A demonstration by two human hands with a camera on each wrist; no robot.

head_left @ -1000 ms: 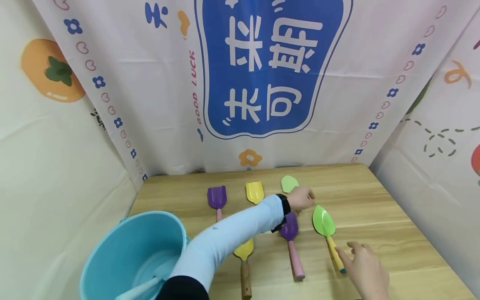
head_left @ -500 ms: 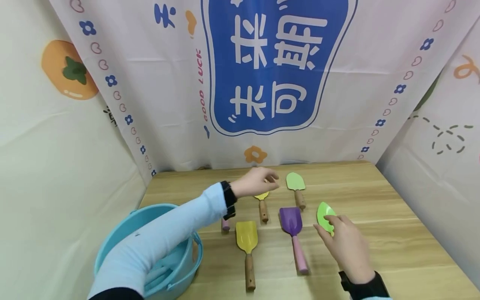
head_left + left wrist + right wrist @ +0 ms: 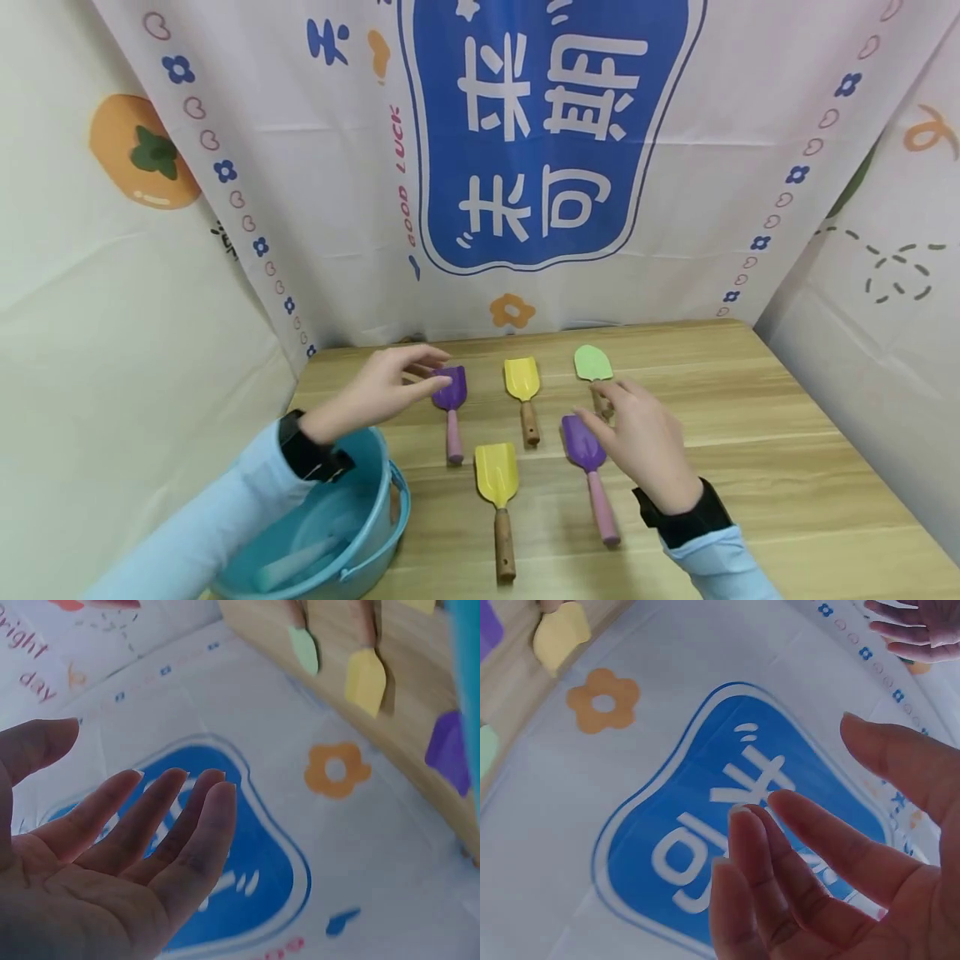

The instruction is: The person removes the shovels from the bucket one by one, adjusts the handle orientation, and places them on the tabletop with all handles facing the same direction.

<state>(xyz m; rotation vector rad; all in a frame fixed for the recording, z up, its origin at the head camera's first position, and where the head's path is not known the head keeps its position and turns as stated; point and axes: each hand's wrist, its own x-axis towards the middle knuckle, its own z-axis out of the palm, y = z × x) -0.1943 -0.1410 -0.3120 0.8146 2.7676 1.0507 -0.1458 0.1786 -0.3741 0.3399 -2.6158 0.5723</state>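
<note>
My left hand [image 3: 382, 387] hovers above the blue bucket [image 3: 378, 508], nearest a purple shovel [image 3: 450, 392] with a pink handle. Its fingers are spread and hold nothing in the left wrist view, where the hand [image 3: 127, 855] shows palm-side. My right hand [image 3: 641, 433] hangs over the right part of the table, loosely bent and holding nothing, as the right wrist view shows of the hand [image 3: 817, 877]. It partly covers the wooden handle of a pale green shovel [image 3: 592, 363]. Close by lies a second purple shovel [image 3: 582, 442]. Two yellow shovels [image 3: 522, 379] with wooden handles lie between the hands.
The wooden table [image 3: 750, 467] ends at a white printed cloth [image 3: 337, 208] behind it, and similar cloth hangs at both sides. Inside the bucket lies a light blue long-handled thing [image 3: 296, 562]. The bucket's handle [image 3: 390, 546] hangs on its right side.
My left hand has swept left from the far right of the shovels to above the bucket. My right hand has moved up and left; the bright green shovel is no longer visible there.
</note>
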